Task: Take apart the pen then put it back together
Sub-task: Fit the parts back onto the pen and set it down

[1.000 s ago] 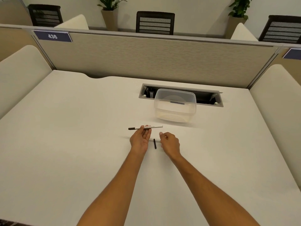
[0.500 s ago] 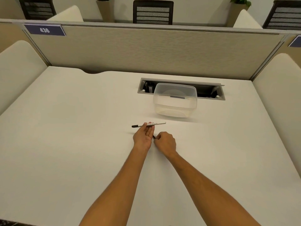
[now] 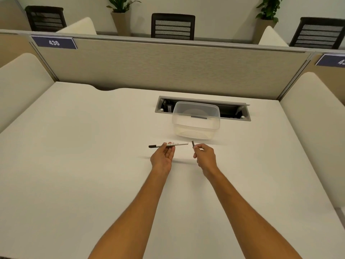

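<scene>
A thin white pen body [image 3: 178, 144] with a black tip at its left end lies level in the fingers of my left hand [image 3: 162, 157], held above the white desk [image 3: 74, 165]. My right hand [image 3: 205, 157] pinches a small black pen cap [image 3: 193, 143] between thumb and fingers, its upper end sticking up. The cap sits just right of the pen body's white end, a small gap apart.
A clear plastic container [image 3: 196, 120] stands just beyond the hands, in front of a recessed cable slot [image 3: 231, 111]. A fabric partition [image 3: 168, 68] closes the desk's far edge, and padded side panels flank it left and right.
My right hand picked the black cap up off the desk and raised it beside the pen's right end. My left hand kept holding the pen body.
</scene>
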